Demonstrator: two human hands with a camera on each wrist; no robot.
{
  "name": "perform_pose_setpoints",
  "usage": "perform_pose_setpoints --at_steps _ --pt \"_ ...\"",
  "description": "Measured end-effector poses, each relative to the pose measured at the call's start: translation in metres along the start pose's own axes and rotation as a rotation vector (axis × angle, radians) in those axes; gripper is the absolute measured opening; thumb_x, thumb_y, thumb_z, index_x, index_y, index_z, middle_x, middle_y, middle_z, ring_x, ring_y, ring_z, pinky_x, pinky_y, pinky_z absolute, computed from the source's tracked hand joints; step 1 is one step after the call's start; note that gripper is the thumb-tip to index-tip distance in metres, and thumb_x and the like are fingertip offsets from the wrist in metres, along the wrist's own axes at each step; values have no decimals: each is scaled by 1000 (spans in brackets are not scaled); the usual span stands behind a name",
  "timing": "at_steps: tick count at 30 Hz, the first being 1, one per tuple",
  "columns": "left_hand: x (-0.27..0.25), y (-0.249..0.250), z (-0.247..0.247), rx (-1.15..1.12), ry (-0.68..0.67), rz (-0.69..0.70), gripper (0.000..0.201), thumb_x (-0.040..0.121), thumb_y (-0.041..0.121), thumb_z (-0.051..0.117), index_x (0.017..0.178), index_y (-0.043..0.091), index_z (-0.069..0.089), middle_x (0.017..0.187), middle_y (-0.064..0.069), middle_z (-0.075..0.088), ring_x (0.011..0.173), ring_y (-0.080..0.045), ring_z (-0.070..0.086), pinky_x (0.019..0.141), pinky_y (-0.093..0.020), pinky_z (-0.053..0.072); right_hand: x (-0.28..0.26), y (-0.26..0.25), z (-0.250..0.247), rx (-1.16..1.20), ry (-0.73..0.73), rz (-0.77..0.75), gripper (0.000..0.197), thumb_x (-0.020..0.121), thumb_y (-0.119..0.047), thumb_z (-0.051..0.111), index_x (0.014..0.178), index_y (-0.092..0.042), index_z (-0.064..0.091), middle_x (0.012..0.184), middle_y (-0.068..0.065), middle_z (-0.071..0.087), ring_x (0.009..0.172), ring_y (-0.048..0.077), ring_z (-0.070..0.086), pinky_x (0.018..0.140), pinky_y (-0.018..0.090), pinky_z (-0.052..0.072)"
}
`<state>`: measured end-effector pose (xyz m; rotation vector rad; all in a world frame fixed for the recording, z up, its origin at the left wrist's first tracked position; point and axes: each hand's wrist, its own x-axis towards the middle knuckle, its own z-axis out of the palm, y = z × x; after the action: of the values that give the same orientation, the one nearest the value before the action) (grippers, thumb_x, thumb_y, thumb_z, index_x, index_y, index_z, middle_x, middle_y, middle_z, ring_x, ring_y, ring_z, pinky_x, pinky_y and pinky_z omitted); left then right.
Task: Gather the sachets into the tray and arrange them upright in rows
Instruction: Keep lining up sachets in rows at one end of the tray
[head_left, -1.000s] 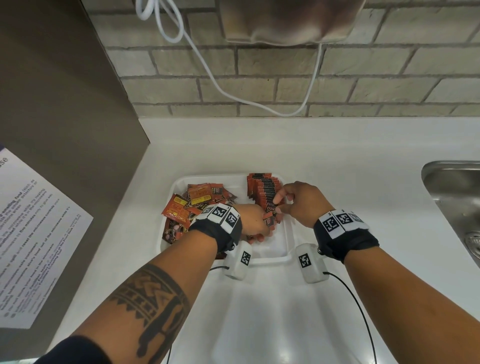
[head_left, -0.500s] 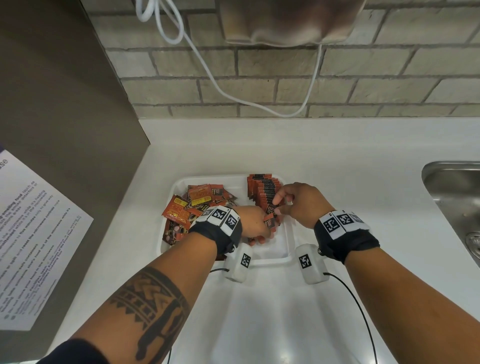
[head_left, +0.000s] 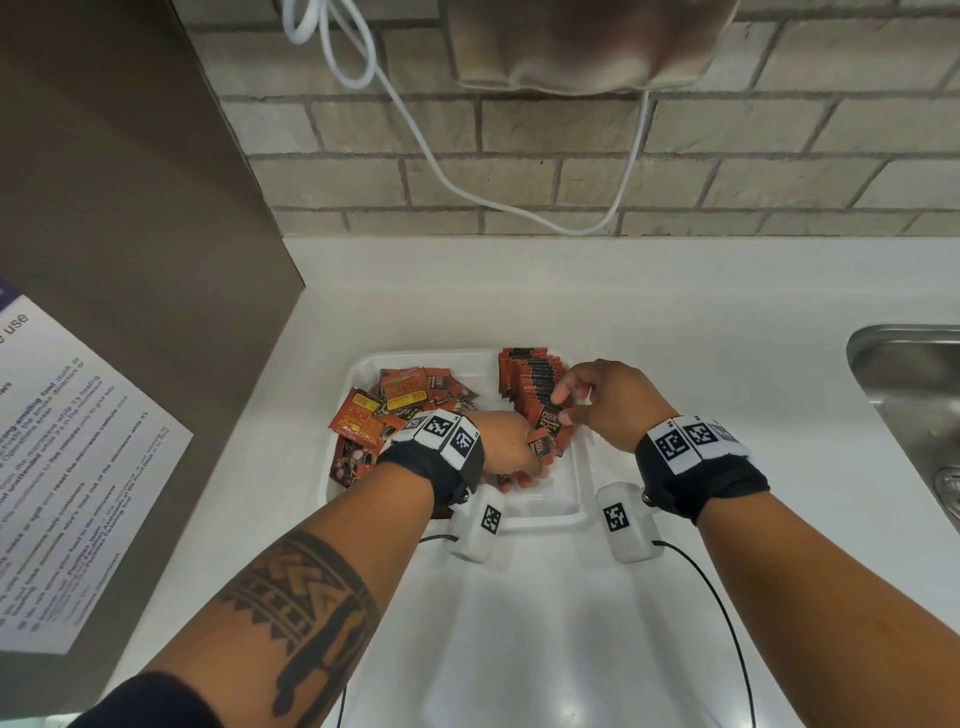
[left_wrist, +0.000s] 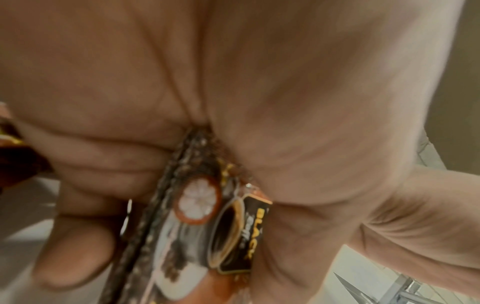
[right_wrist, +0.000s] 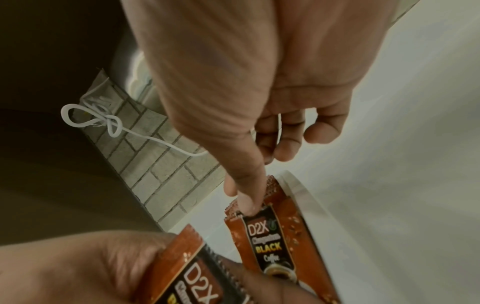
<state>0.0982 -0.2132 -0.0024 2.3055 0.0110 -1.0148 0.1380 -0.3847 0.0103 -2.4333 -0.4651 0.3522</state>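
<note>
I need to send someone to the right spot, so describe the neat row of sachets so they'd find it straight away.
Find the white tray on the counter, left of the steel sink. Along its right side stands the upright row of sachets, which the right hand touches. Unlike the loose pile lying flat on the left, these stand on edge, packed together.

Glossy orange-and-black foil sachets (head_left: 537, 387) fill a smooth white plastic tray (head_left: 566, 501) on a glossy white countertop (head_left: 675, 312). Behind stands a rough, matt grey brick wall (head_left: 519, 171); at right, a brushed-metal sink (head_left: 914, 374).
</note>
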Motion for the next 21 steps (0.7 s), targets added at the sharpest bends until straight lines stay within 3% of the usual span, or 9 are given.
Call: perform_pose_setpoints --at_steps 2,7,12,21 --pt "1 1 1 -23 -3 -7 27 96 25 64 111 3 68 85 -3 70 70 -18 62 78 -33 59 0 0 1 -8 -12 9 21 81 -9 77 88 -27 69 80 -10 53 72 1 49 60 10 33" --pt "3 3 1 -22 -9 -2 23 96 24 64 107 4 68 82 -2 69 64 -16 60 63 -25 54 1 -1 3 -12 -9 17 24 82 -9 74 83 -31 67 81 -9 56 75 7 52 62 14 35" --pt "5 3 4 -15 -14 17 13 96 23 63 93 11 65 78 0 69 59 -13 60 54 -20 52 1 -5 3 -7 -16 23 24 81 -9 75 82 -31 66 81 -8 56 72 6 51 61 15 37" --pt "4 1 5 -27 -21 0 22 95 23 64 106 4 67 81 -2 69 63 -16 61 60 -24 54 -1 -4 5 24 -22 18 24 78 -8 77 79 -30 67 76 -8 52 70 8 49 62 18 37"
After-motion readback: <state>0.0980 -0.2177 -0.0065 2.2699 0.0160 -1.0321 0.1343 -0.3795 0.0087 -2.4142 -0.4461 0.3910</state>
